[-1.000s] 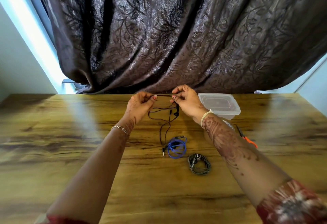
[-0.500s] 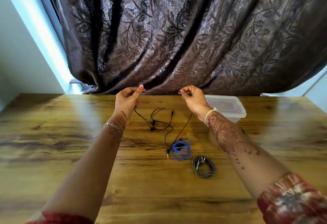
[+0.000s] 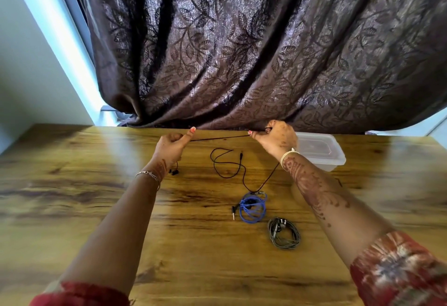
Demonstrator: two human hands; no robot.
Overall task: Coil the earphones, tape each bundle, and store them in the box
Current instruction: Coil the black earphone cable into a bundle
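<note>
Left hand pinches a thin black earphone cable between thumb and curled fingers. Right hand grips the same cable, fingers curled round it. Cable runs taut, near-level between both hands, raised over the far edge of the wooden table. Slack drops from right hand and lies in loose loops on the table between the forearms; black earbuds show just beside left wrist. Slack reaches a blue coiled earphone bundle, nearer the person. Grey coiled earphone bundle lies just beside that, nearer still. Clear plastic box, lid on, stands behind right wrist. Dark brown leaf-patterned curtain hangs behind the table.
</note>
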